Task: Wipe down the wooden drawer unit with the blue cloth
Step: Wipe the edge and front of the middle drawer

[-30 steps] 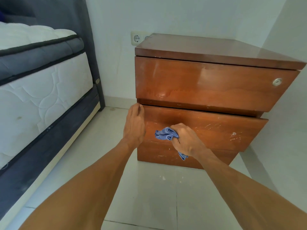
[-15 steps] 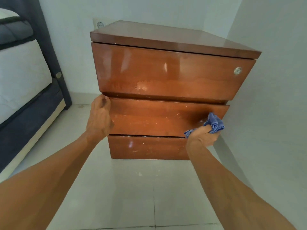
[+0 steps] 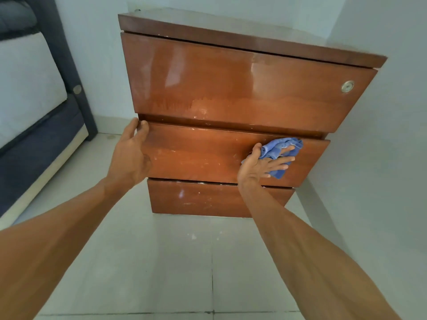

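Note:
The wooden drawer unit (image 3: 231, 88) stands on the tiled floor in a corner, with three glossy brown drawer fronts. The middle drawer (image 3: 196, 155) sticks out slightly and shows pale scuffs. My right hand (image 3: 261, 165) presses the crumpled blue cloth (image 3: 280, 148) flat against the right part of the middle drawer front, fingers spread straight. My left hand (image 3: 130, 153) holds the left edge of that same drawer, with fingertips over its top corner.
A bed (image 3: 30, 93) with a white mattress and dark frame stands at the left. White walls close in behind and to the right of the unit. A round lock (image 3: 347, 86) sits on the top drawer. Pale floor tiles (image 3: 161, 262) lie below.
My right hand swept the cloth from the drawer's left-middle to its right end, then came back a little leftward and flattened out over the cloth. The left hand stayed at the drawer's left edge.

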